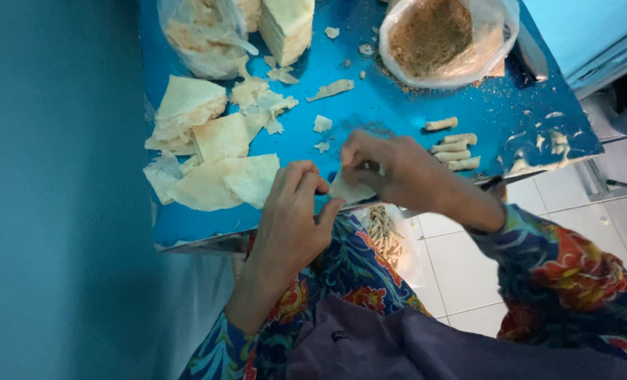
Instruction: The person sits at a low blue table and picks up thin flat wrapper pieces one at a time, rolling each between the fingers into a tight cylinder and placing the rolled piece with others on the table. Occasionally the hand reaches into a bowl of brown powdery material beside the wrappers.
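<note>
Pinching a small pale pastry sheet (347, 188) between them, the fingers (325, 211) of both hands are closed lightly on its edges: the left hand (292, 218) grips the near corner between thumb and forefinger, while the right hand (391, 169) is curled over the far edge, its fingertips tucked against the sheet. The sheet is held just above the near edge of the blue counter (398, 105), roughly at the middle of that edge.

Judged from this hold, the fold is best made with even tension on both sides, the fingertips kept close to the crease so that the thin sheet is not torn, and the roll kept tight and straight.

Four finished rolls (454, 148) are laid side by side near the right end of the near edge, with a fifth just beyond them. A fan of cut triangular sheets (215, 172) is spread over the near left corner, and scraps are scattered toward the middle. At the far edge a stacked block of sheets (289, 24) is flanked by a clear bag of sheets (201, 35) on the left and an open bag of brown crumbly filling (433, 35) on the right. Below the near edge, a bag of more finished rolls (385, 232) is seen beside the person's patterned lap.
</note>
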A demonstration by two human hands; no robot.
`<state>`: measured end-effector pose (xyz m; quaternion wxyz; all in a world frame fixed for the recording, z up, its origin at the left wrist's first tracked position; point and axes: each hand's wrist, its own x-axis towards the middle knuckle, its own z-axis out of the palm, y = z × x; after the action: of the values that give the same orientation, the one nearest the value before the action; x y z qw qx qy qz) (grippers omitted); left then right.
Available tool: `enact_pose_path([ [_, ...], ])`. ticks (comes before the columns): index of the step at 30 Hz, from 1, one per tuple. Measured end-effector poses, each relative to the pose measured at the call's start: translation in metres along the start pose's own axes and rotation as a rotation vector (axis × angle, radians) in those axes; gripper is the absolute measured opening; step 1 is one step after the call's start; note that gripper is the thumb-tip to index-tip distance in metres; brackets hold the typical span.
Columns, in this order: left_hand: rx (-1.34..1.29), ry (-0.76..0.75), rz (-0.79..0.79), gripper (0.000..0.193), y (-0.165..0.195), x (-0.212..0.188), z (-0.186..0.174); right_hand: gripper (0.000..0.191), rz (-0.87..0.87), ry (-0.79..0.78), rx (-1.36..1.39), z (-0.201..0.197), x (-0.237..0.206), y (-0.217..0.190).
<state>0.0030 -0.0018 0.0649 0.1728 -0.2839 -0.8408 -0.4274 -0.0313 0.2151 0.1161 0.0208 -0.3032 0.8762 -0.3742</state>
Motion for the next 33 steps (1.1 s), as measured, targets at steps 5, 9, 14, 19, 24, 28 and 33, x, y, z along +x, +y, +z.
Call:
enact_pose_path([
  [5, 0.006, -0.023, -0.031, 0.027, -0.002, -0.002, 0.003, 0.024, -0.228, 0.125, -0.314, 0.014, -0.021, 0.004],
  [9, 0.024, -0.037, -0.054, 0.021, -0.004, -0.004, 0.009, 0.043, -0.258, 0.17, -0.456, 0.01, -0.04, 0.009],
  [14, 0.043, -0.019, -0.053, 0.017, -0.003, -0.006, 0.015, 0.022, -0.041, 0.181, -0.346, 0.004, -0.05, 0.006],
  [19, 0.025, -0.03, -0.089, 0.015, 0.001, -0.006, 0.014, 0.03, 0.032, 0.25, -0.385, -0.002, -0.051, -0.001],
  [24, -0.004, -0.012, -0.124, 0.011, 0.011, -0.006, 0.014, 0.04, 0.058, 0.195, -0.471, 0.002, -0.043, 0.0],
  [28, -0.042, 0.025, -0.143, 0.01, 0.018, -0.005, 0.015, 0.049, 0.027, 0.139, -0.475, -0.001, -0.04, -0.002],
  [33, 0.2, 0.036, -0.081, 0.026, 0.019, -0.005, 0.009, 0.046, 0.249, 0.011, -0.245, -0.012, -0.036, -0.014],
])
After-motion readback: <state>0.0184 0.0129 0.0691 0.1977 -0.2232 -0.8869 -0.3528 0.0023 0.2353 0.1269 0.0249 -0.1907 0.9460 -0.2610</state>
